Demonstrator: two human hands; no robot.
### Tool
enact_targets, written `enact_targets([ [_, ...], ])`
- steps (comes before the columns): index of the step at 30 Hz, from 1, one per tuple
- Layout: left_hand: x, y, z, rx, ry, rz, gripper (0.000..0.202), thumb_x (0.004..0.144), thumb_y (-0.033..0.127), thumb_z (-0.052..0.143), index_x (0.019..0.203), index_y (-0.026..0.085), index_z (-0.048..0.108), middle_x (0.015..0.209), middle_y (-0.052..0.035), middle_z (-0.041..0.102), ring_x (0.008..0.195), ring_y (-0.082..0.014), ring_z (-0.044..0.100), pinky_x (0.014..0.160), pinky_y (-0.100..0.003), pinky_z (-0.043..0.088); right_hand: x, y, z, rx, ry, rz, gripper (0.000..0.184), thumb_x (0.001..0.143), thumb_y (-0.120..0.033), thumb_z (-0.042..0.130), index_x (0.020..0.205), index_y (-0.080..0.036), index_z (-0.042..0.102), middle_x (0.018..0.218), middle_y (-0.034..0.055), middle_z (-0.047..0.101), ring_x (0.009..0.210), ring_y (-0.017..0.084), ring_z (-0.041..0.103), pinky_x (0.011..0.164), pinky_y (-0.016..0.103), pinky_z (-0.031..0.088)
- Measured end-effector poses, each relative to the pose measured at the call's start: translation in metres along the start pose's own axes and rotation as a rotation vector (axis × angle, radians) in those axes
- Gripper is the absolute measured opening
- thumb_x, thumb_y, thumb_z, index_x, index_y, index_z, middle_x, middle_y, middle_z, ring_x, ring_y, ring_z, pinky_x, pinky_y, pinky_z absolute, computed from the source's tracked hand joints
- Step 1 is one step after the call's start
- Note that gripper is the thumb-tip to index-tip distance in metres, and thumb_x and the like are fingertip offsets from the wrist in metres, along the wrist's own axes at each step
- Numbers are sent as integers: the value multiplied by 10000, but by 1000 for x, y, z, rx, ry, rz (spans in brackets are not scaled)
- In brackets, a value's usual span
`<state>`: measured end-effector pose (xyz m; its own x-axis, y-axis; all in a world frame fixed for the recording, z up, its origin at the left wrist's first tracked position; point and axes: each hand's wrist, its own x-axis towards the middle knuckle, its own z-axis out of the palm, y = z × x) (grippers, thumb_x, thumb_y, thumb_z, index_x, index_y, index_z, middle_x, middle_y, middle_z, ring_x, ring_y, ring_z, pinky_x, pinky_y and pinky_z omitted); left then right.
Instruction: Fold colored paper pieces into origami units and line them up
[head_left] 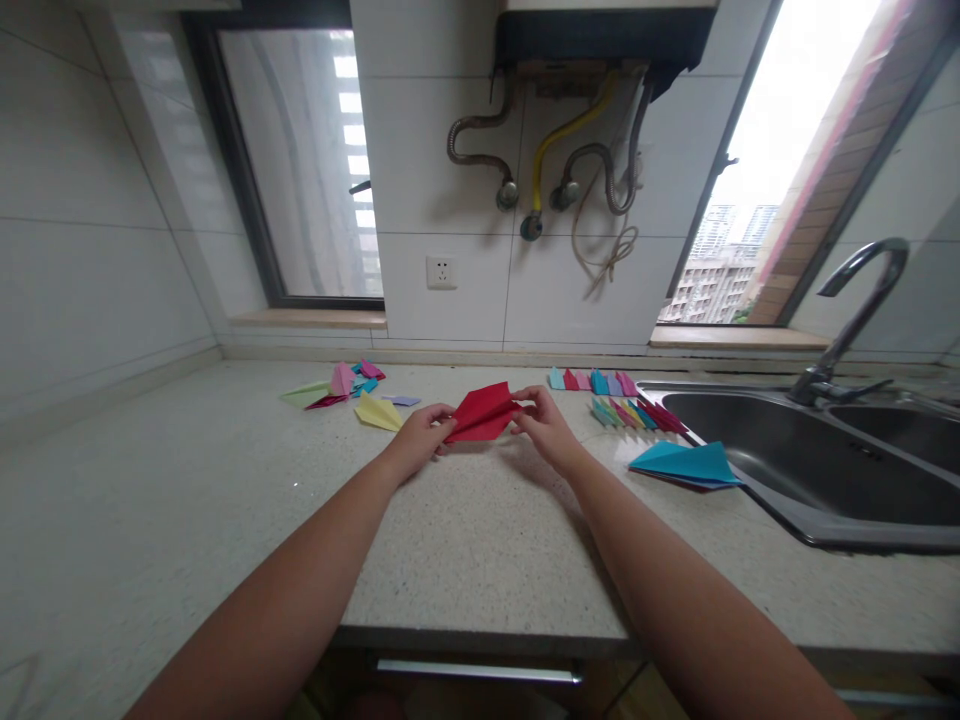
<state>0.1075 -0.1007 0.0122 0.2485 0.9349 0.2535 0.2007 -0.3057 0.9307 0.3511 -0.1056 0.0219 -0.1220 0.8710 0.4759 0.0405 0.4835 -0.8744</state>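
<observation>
Red folded-paper plane (pixel 484 412) is held level between two bare hands, above or on the pale speckled stone worktop (pixel 465 545); whether its underside touches the surface cannot be told. The grip of the left hand (pixel 418 440) is closed on its left end, thumb and fingers pinching the paper, while its right end is pinched by the fingertips of the right hand (pixel 551 428).

The step in hand is judged to be the handling of the folds, with the wings spread and a crease visible along the middle. For the next move, light and even pressure is called for at both ends, so that the thin sheet is not buckled.

To the left, a yellow folded-paper piece (pixel 377 411) is seen near the left hand, with a loose group of multicoloured folded papers (pixel 341 382) beyond it. To the right, an upper row of small coloured folded papers (pixel 592 382) and a lower row of slim coloured folded papers (pixel 624 414) are laid out. A larger blue folded-paper plane (pixel 684 462) is placed just beside the stainless-steel sink (pixel 806 532).
</observation>
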Motion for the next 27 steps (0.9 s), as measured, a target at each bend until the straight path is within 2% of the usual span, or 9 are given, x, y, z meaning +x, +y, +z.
enact_targets([
  [4, 1, 1, -1, 22, 49, 59, 321, 829, 402, 621, 1063, 194, 689, 876, -50, 671, 592, -101, 570, 470, -195, 455, 2, 4, -2, -116, 22, -86, 351, 788, -263, 636, 1089, -253, 455, 1141, 40, 552, 844, 139, 592, 715, 313, 526],
  [8, 2, -1, -2, 18, 65, 71, 332, 823, 405, 627, 1070, 193, 695, 886, -57, 680, 612, -112, 579, 468, -198, 457, 0, 0, -1, -223, -53, -158, 399, 810, -222, 614, 1179, -252, 465, 1101, 64, 605, 966, 183, 610, 777, 339, 511],
  [14, 4, -3, -3, -6, 65, 28, 311, 810, 402, 639, 1032, 195, 706, 848, -48, 677, 565, -98, 566, 448, -190, 428, -1, -4, -2, -245, -49, -227, 348, 831, -192, 583, 1161, -241, 483, 1016, 52, 649, 931, 185, 643, 803, 357, 504],
  [17, 3, -1, -1, -16, 49, -7, 318, 812, 403, 634, 1026, 179, 703, 797, -39, 663, 522, -90, 540, 430, -195, 412, -1, -5, -2, -285, -50, -225, 323, 838, -213, 581, 1156, -234, 528, 991, 51, 668, 929, 189, 644, 805, 356, 502],
  [21, 1, 2, 0, -53, 39, -48, 338, 809, 415, 634, 1038, 172, 690, 807, -53, 672, 572, -118, 590, 427, -197, 404, -3, -8, -1, -321, -49, -178, 221, 848, -266, 574, 1059, -217, 616, 965, 54, 693, 877, 185, 642, 782, 348, 502],
  [27, 2, -1, -2, -55, 31, -97, 367, 819, 459, 602, 1045, 179, 679, 823, -60, 671, 553, -121, 597, 408, -197, 375, -2, -7, -1, -297, -7, -105, 195, 848, -339, 576, 955, -195, 653, 865, 44, 701, 780, 170, 626, 758, 340, 496],
])
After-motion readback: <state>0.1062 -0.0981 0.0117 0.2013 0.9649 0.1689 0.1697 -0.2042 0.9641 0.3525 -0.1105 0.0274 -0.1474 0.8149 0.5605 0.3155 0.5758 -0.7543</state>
